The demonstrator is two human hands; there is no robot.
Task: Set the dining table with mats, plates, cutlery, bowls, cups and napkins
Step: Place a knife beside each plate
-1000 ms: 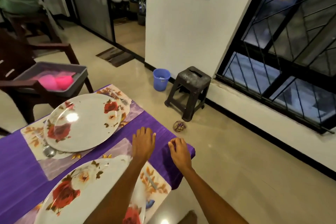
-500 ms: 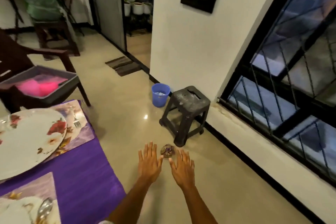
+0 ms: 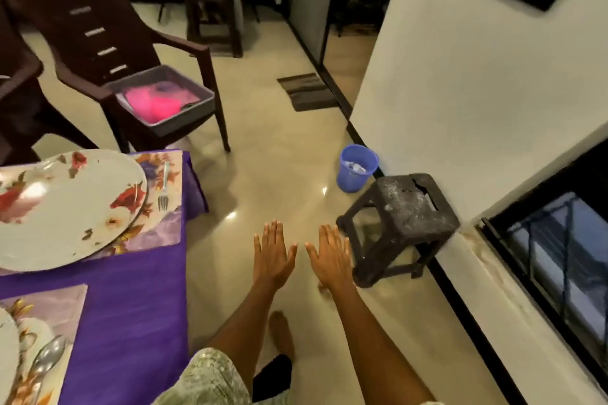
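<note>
Resting on floral mats (image 3: 158, 233) over the purple-clothed surface (image 3: 131, 322), a flowered plate (image 3: 65, 207) with a fork (image 3: 163, 187) just beside it marked one place, and a spoon (image 3: 49, 357) showed at the nearer mat, while no bowls, cups or napkins were seen there. Off the surface's edge, the left hand (image 3: 273, 255) and right hand (image 3: 330, 258) hung spread flat, palms down and empty, over the floor (image 3: 279, 174). The step seemed a fetching one: the next move likely called for crossing to the grey tub (image 3: 197, 108) of pink items on the chair (image 3: 82, 43) beyond.
</note>
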